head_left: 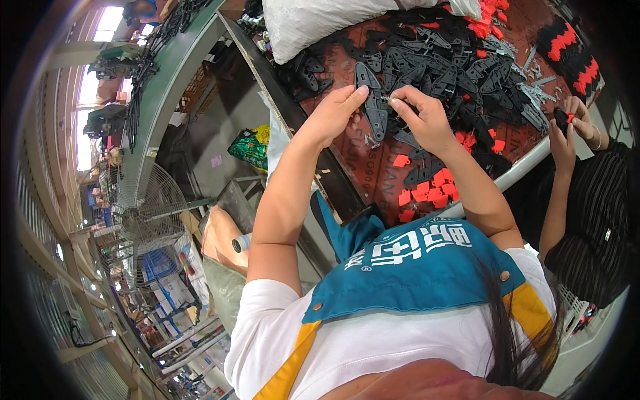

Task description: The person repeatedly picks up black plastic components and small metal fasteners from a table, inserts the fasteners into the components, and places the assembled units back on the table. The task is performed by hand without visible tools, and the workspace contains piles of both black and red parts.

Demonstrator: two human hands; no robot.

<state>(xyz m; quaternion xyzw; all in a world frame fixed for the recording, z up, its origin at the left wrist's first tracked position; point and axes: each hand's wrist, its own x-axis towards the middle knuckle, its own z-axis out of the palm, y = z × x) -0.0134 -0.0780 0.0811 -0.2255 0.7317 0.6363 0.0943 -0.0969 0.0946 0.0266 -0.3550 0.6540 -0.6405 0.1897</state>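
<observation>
My left hand (333,115) grips a long dark grey plastic part (377,121) with slots and holes, its thumb pressed on the near face. Close to the part's right edge, my right hand (425,121) is closed in a pinch. A tiny light-coloured piece shows at those fingertips, too small to name. Beyond both hands spreads a heap of similar black and grey plastic parts (427,63). Small red plastic pieces (437,190) lie scattered on the reddish-brown tabletop (353,150) nearer my body.
A white sack (320,23) rests across the table's far left. Metal strips (533,100) lie at the right. A wooden rim (283,110) borders the table's left side. At the right, a co-worker's hands (572,127) hold a black and red piece. A large fan (143,217) stands left.
</observation>
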